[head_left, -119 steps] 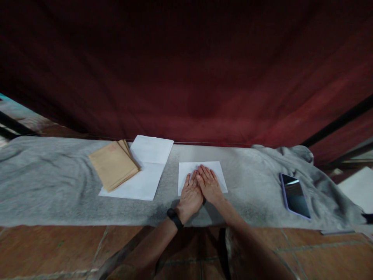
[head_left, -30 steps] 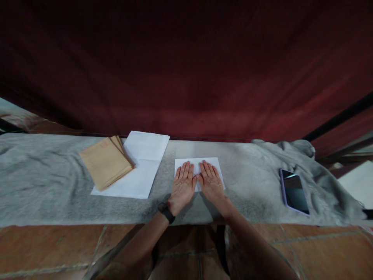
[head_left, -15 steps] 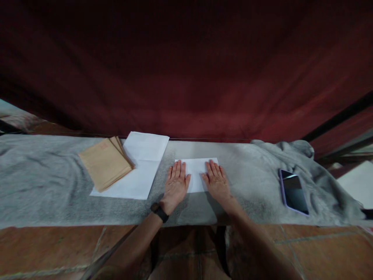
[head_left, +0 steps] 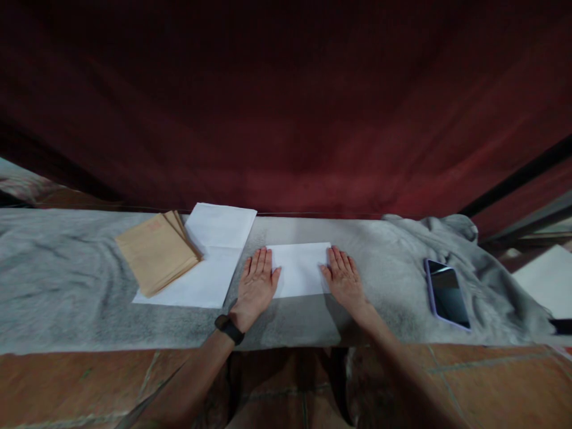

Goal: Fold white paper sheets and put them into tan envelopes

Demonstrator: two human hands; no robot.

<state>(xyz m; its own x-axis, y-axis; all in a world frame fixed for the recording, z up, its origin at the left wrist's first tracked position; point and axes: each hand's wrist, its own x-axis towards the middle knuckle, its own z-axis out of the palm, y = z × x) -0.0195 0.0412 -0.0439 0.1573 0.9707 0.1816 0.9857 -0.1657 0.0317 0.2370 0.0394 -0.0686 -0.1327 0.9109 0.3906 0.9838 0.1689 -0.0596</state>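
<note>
Several brown envelopes [head_left: 156, 255], contents unseen, left of white paper [head_left: 299, 270] between hands [head_left: 256, 285].

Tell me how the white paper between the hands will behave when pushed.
The white paper looks thin, so it is probably light. Lying flat, it seems unlikely to tip or roll. The gray cloth beneath looks fuzzy, so pushing may meet slight drag.

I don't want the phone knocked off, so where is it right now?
In the head view, the phone lies on the gray cloth toward the right, past the right hand and beside the cloth's bunched folds.
</note>
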